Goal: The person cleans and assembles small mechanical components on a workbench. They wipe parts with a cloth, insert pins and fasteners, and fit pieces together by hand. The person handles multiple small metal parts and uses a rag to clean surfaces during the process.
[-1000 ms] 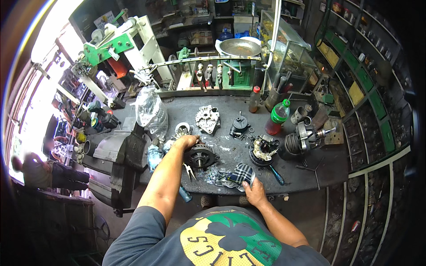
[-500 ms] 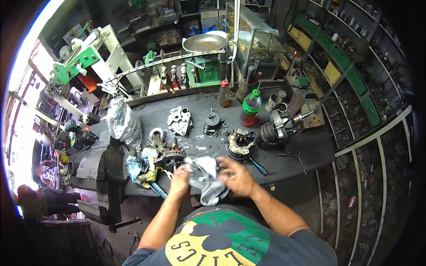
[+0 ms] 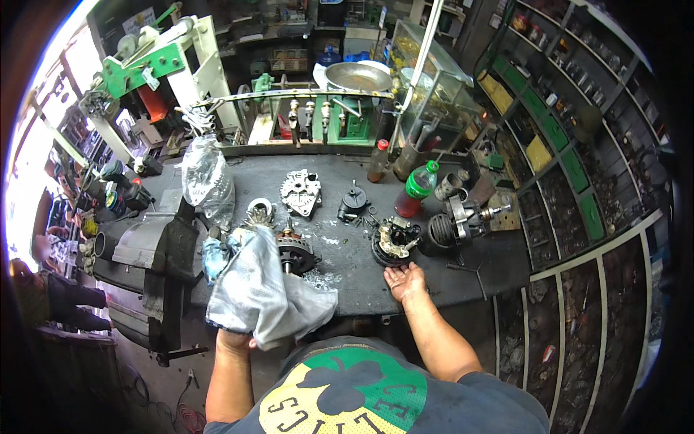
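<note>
Well, the left hand (image 3: 235, 340) is at the bench's near edge, partly under a grey cloth (image 3: 264, 289). It seems to grip the cloth by its lower edge, though the folds hide most of the fingers. The right hand (image 3: 405, 282) is open, palm up, its fingertips at the near rim of the ring unit (image 3: 394, 242); from where I stand I can't tell whether they touch it or slip just under it.

The ring unit sits upright on the dark bench (image 3: 354, 293), right of the rotor (image 3: 293, 249), whose left side the cloth partly covers. Beyond the rotor lie a small finned piece (image 3: 259, 212) and the pale housing (image 3: 300, 193), with a black part (image 3: 354, 205) to the housing's right.

I'd judge the taking-apart well along: housing, rotor and ring unit lie separate, and none of them looks rejoined. How clean each one is, I can't make out.

Farther right are a larger pulley unit (image 3: 452, 228) and a T-shaped wrench (image 3: 473, 273); behind stand a green-capped bottle (image 3: 417, 189) and a red-capped one (image 3: 377, 163). On the left, a clear bag (image 3: 207, 177) stands past the big vise (image 3: 148, 249).
</note>
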Demonstrator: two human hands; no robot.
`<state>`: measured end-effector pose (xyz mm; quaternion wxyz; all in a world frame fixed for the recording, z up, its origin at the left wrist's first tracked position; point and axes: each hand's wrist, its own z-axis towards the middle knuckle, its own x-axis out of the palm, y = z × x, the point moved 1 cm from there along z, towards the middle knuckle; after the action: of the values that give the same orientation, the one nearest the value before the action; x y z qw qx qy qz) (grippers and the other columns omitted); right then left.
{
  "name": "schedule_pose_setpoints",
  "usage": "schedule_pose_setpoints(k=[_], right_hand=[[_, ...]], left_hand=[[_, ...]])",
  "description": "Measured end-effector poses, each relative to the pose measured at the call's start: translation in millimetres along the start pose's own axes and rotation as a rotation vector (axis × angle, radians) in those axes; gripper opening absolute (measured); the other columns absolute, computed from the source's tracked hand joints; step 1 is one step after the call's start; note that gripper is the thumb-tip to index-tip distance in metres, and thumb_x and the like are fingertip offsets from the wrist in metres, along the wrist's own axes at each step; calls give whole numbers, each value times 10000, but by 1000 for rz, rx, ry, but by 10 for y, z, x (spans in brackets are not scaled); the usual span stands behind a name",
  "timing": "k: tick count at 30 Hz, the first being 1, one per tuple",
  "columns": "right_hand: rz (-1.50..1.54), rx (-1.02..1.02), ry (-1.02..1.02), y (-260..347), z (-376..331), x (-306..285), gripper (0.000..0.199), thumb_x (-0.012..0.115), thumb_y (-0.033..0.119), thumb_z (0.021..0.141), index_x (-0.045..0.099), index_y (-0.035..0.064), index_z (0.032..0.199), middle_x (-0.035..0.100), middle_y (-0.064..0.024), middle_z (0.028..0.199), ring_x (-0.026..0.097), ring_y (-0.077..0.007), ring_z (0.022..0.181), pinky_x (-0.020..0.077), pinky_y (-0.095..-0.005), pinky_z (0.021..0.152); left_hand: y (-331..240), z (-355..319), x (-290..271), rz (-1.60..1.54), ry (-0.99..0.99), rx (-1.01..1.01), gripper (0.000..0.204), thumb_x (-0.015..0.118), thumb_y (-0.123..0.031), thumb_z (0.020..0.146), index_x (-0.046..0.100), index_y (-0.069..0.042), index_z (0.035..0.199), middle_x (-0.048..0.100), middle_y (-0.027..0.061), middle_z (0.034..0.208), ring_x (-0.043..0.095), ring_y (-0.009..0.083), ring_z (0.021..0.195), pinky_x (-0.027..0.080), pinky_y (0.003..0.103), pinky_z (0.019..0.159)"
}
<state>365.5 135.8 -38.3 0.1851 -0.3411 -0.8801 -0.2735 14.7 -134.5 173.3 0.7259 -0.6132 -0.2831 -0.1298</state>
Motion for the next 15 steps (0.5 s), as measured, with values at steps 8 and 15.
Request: schedule_pose_setpoints(k=[8,15], right_hand=[[24,15,29,-100,374,77,928,576,744,1034,428,57,1640,418,-176,1713,424,-361,1561,355,-536,1285],[331,-156,221,100,212,414,859,298,776,1105,573,141,1615,601,-114,1642,557,-379,1512,460,-607,1233]], left_hand=[[-468,146,539,1299,420,277,234,748,-249,953,780,-163,1169,740,76,1072,730,299,971,567,397,874],[367,-405,-379,627,165,-46,424,593,-398,1131,752,-46,1305,803,112,1230,748,270,1170,589,405,1076]])
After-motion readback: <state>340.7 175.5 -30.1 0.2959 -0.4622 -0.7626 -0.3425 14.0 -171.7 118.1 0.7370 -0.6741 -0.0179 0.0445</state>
